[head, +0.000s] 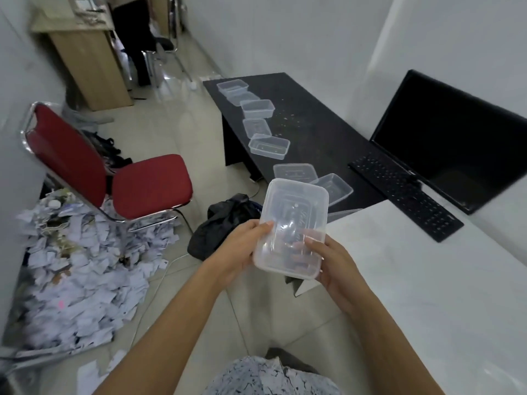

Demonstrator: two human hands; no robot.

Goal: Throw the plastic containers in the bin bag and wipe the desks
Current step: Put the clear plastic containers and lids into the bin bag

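A: Left of the left hand (242, 249)?
B: A red chair (151, 186) with chrome legs, on pale, glossy floor tiles (176, 129).
A: Beyond the hand?
B: A black desk (313, 124) along a white wall (285, 32); farther off, a light wooden cabinet (91, 67).

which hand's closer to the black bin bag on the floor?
Left. The left hand holds the container on the side next to the bin bag; the right hand holds the opposite side, over by the white desk.
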